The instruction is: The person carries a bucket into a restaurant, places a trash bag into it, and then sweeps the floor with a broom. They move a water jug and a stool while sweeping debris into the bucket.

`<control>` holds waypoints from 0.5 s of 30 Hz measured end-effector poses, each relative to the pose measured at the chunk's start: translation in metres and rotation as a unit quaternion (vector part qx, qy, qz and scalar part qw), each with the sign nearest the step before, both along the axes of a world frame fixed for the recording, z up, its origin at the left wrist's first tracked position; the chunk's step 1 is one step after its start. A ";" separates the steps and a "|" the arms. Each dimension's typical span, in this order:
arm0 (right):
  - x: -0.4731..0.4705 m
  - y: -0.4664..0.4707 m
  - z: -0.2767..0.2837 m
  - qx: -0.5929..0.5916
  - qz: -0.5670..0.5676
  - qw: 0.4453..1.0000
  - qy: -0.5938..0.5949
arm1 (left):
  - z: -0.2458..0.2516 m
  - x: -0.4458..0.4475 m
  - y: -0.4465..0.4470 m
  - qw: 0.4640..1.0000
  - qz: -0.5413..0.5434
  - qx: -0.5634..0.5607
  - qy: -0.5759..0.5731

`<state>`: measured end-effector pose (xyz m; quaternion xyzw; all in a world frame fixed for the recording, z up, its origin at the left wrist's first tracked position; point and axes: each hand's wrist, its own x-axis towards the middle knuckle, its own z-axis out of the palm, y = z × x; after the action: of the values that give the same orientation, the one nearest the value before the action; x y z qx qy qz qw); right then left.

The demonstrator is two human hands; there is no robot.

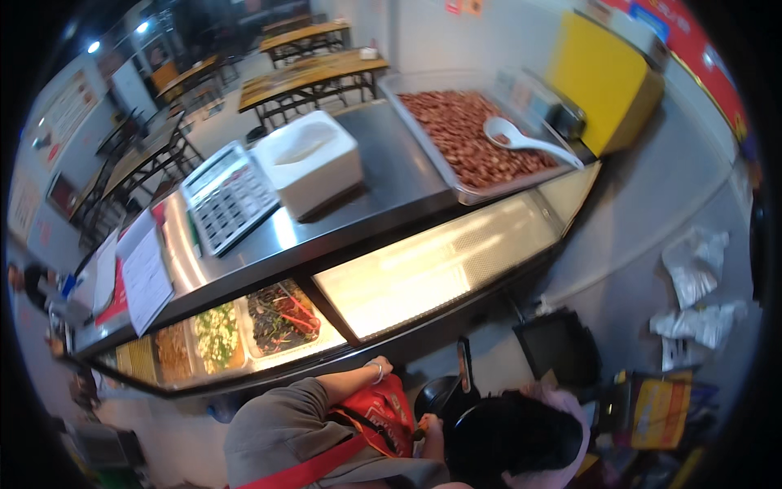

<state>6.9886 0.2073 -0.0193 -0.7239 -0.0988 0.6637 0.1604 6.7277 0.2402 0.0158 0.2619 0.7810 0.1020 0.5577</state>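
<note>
My left hand (382, 365), with a bracelet at the wrist, lies at the upper edge of a red apron (397, 409); its fingers are too blurred to read. Lower and to the right, my right hand (431, 423) is closed around a small yellowish handle-like thing (420, 431) in front of the apron. Close beside it stands a black pan-like vessel (435, 397), and a dark upright handle (464, 365) rises near it. A large rounded black shape (519, 431) with a pink edge fills the lower right; I cannot tell whether it is a person's head.
A lit glass display counter holds food trays (217, 336). On its steel top are a calculator (229, 198), a white tissue box (311, 165), papers (145, 278) and a peanut tub (476, 134) with a white spoon (519, 142). A person (38, 287) is at the far left.
</note>
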 end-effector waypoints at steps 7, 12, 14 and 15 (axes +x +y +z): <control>0.001 0.022 -0.003 0.154 -0.012 0.985 -0.074 | -0.005 0.011 0.065 0.989 0.066 0.028 -0.132; 0.013 0.036 0.067 0.093 -0.147 0.985 -0.005 | 0.005 0.024 0.079 0.991 0.012 0.009 -0.133; 0.015 0.052 0.075 0.095 -0.177 0.980 0.004 | 0.008 0.026 0.079 0.991 0.009 0.018 -0.134; 0.015 0.061 0.073 0.097 -0.187 0.977 0.010 | 0.009 0.026 0.079 0.990 0.011 0.004 -0.142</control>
<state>7.0038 0.2681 0.0538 -0.7038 -0.0238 0.6162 0.3526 6.7534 0.3189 0.0251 0.2385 0.6961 0.1477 0.6609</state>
